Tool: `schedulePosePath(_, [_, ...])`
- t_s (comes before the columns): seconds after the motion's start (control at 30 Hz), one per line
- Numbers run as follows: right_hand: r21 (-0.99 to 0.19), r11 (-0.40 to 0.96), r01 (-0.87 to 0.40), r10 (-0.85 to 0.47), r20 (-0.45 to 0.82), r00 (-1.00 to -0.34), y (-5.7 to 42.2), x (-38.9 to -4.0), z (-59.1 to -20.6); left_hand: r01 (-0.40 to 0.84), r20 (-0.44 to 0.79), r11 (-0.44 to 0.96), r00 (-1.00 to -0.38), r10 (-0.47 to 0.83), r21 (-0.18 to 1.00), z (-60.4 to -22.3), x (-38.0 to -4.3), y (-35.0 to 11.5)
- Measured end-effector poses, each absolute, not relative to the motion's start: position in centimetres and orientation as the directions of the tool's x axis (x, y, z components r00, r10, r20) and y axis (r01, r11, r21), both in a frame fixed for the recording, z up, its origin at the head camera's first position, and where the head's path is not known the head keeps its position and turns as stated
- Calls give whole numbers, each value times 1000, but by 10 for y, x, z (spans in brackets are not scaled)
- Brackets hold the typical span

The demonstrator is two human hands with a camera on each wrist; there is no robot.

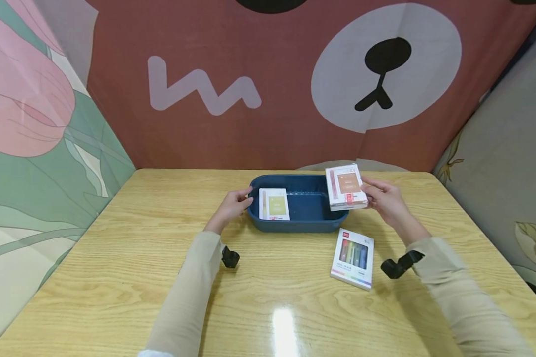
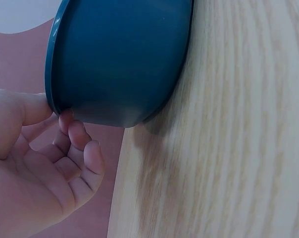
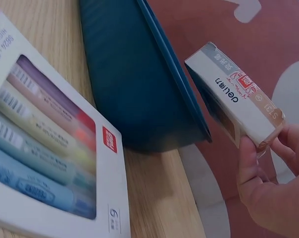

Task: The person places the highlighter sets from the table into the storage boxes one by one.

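Note:
A dark blue plastic basin stands on the table, and my left hand pinches its left rim between thumb and fingers. In the left wrist view the thumb lies on one side of the basin wall and the fingertips on the other. My right hand grips a white highlighter box with an orange panel by its right edge. It is held over the basin's right end, tilted; the right wrist view shows the printed side of the box. Inside the basin, at the left, is a white box with a yellow-green panel.
On the wooden table, just in front of the basin's right end, lies a white windowed pack of coloured highlighters. A brown cloth with a bear face hangs behind the table. Floral cloths hang at the sides.

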State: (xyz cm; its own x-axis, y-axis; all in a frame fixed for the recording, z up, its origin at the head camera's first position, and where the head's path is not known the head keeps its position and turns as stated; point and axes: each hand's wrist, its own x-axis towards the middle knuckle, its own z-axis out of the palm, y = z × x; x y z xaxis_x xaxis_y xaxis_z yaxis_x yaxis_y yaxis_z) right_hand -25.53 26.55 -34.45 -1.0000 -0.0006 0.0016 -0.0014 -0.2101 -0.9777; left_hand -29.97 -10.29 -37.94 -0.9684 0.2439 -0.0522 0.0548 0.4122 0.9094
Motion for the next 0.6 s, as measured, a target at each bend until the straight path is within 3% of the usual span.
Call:
schedulePosePath(0.23, [-983, -183, 4, -4, -3, -1000, 251, -254, -344, 59, -49, 411, -968, 246, 910, -378, -299, -102])
schedulePosePath(0.43, [-999, -9, -48, 14, 48, -999, 246, -261, -354, 58, -51, 406, -966, 254, 912, -378, -298, -102])
schedulePosePath(0.6, [-993, 51, -111, 8, 111, -994, 253, -281, -379, 62, -47, 402, -966, 255, 913, -378, -299, -103])
